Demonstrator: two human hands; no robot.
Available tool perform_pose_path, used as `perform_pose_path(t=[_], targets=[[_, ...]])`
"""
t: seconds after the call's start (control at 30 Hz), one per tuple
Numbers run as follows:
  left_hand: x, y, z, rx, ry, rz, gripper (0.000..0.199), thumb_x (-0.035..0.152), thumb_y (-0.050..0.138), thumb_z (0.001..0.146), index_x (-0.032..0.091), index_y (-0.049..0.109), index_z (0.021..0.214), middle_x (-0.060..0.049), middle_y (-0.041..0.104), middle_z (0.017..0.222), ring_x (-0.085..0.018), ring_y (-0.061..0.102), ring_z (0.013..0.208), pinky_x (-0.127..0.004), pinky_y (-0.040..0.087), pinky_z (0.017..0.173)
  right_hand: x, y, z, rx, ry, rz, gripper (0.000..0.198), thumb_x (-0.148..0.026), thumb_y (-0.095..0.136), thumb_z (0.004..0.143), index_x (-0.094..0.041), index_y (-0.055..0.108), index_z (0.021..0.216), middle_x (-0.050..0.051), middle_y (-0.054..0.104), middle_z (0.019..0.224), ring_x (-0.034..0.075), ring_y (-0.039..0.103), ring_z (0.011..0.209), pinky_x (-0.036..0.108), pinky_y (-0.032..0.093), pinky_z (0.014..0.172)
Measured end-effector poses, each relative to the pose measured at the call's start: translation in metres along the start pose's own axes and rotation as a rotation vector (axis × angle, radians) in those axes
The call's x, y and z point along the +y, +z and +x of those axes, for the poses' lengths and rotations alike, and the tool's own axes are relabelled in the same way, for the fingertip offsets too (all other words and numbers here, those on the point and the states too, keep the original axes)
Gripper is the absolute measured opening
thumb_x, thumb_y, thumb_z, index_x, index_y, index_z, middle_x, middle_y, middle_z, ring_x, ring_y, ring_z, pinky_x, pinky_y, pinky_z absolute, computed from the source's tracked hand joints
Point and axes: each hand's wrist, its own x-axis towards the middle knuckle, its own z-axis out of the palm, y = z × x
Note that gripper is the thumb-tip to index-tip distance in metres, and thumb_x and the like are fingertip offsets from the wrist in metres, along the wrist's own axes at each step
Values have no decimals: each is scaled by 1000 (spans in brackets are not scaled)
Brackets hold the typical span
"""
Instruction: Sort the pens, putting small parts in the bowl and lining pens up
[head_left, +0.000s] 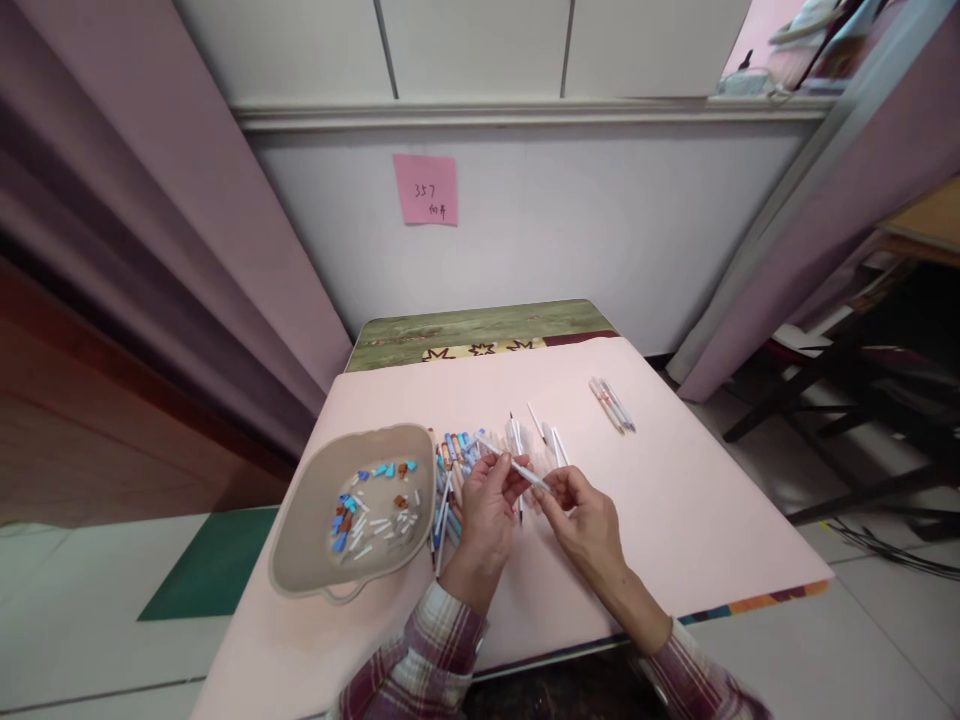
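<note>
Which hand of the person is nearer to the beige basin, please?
The left. The left hand is to the right of the basin, with some pens between them; the right hand is farther right, beyond the left one.

Home-like room fitted with worktable (675, 510) (pink-covered): mauve curtains (161, 200), tiled floor (870, 610), numbered note (426, 190) on wall (562, 220).

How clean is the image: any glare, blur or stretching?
Head view: soft light, no harsh glare on the pink tabletop; same view, wide-angle stretching toward the edges, as in the slanting curtain; also there, pink note readable, held white pen soft in fine detail.
</note>
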Motion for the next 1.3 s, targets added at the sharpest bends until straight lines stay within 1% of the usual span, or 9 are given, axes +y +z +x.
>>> perform_pose_path(t=[0.1,0.27,0.37,0.47,0.63,0.73,0.87,1.03,1.3], targets=[[-3,0,2,-4,-16,2,27,26,78,68,15,57,81,-6,72,75,-14,67,64,-25,52,66,0,0,0,-64,26,-22,39,-47,44,93,-22,61,68,-1,62,55,14,59,50,23,41,52],[-7,-2,3,-26,-31,-6,27,25,76,69,15,55,83,-6,72,75,-14,67,63,-25,52,63,1,1,-1,-5,6,-58,29,-48,62,81,-22,62,93,-2,67,65,15,60,53,22,41,51],[-7,-3,3,-18,-37,-6,28,25,76,69,16,54,83,-7,72,75,-15,68,64,-25,52,63,1,2,-1,-10,8,-64,26,-46,57,86,-22,60,77,-2,64,60,14,58,50,22,41,51],[-5,-2,3,-14,-34,-2,29,25,77,68,15,54,84,-7,72,76,-15,68,65,-26,52,65,-1,2,0,-60,25,-60,39,-45,44,94,-22,60,65,-2,60,52,14,57,48,22,39,50],[-2,-3,3,-10,-5,11,29,26,77,68,14,56,84,-7,72,77,-15,67,65,-25,52,64,-2,4,0,-22,21,-64,29,-49,61,82,-22,61,93,-2,66,66,15,60,55,22,41,53],[-3,-4,4,2,-6,10,31,27,78,66,14,56,85,-7,72,77,-15,67,65,-25,52,63,0,5,-1,-40,37,-63,27,-48,59,84,-21,60,81,-2,64,62,14,58,53,22,40,53],[-2,-4,3,1,-14,13,32,27,79,64,14,56,83,-6,72,76,-14,67,63,-25,52,62,1,5,-3,-112,64,-25,43,-49,40,94,-22,59,67,0,61,55,14,57,50,22,40,52],[1,-4,0,15,-11,24,31,28,78,65,14,57,83,-6,72,76,-14,67,64,-23,51,61,-1,7,-2,-63,31,-51,30,-49,59,83,-21,64,93,-1,66,65,14,60,55,22,41,54],[-1,-8,-1,15,13,82,30,29,77,68,15,57,85,-5,72,78,-15,69,71,-24,51,65,0,8,-6,-87,86,15,26,-45,58,84,-21,61,76,-2,63,58,13,56,50,22,39,51]])
